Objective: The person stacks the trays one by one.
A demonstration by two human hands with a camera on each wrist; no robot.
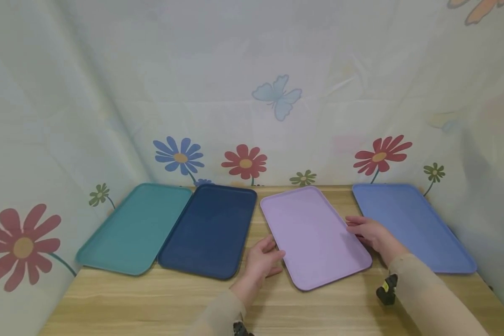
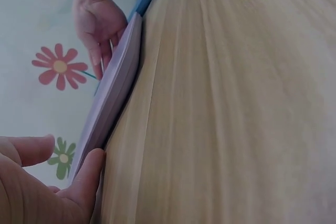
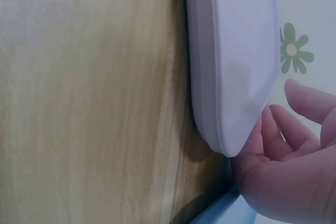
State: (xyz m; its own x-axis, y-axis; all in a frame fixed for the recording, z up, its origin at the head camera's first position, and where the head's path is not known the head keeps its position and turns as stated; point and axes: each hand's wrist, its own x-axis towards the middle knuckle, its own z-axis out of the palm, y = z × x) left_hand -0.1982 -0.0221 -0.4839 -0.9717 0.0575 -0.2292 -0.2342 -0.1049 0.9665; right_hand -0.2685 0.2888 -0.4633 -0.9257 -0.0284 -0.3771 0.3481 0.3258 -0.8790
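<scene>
Floral cloth (image 1: 218,60) hung behind wood tbl (image 1: 168,303). Lilac tray (image 1: 315,238) lay btwn navy tray (image 1: 210,231) (L, near) & periwinkle tray (image 1: 416,228) (R); teal tray (image 1: 136,228) far L. L hand (image 1: 260,259) was relaxed at lilac's L edge, thumb extended; R hand (image 1: 374,235) was likewise loose at R edge.

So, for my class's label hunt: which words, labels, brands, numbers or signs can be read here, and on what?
None can be read.
Black device on the right sleeve: yellow patch too small to read, if printed.
Lilac tray, teal tray, navy tray, blue tray, backdrop: no text visible.
</scene>
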